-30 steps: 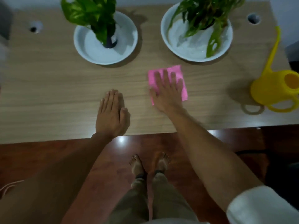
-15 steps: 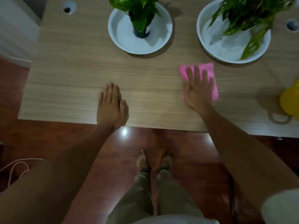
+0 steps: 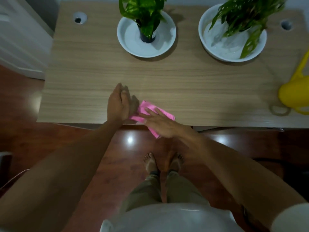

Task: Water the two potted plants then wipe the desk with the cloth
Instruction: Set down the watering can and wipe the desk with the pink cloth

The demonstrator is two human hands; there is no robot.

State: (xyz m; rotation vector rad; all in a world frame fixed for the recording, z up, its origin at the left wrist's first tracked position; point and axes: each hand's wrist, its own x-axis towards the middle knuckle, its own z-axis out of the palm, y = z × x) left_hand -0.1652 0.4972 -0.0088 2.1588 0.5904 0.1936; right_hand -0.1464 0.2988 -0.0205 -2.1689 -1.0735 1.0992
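Right hand (image 3: 160,123) presses pink cloth (image 3: 164,113) at desk (image 3: 184,81) edge beside left hand (image 3: 117,103).

The yellow watering can (image 3: 295,96) is cut off by the right edge; its spout tip lies outside the view. The right hand (image 3: 159,122) covers part of the pink cloth (image 3: 151,114). Leaves of the right plant (image 3: 245,15) are motion-blurred and cropped at the top

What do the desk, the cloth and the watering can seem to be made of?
Desk: probably wood-look laminate; even printed grain, matte.
Cloth: soft pink fabric, maybe microfibre; it folds and hangs over the edge.
Watering can: likely plastic; uniform yellow, smooth moulded shape.
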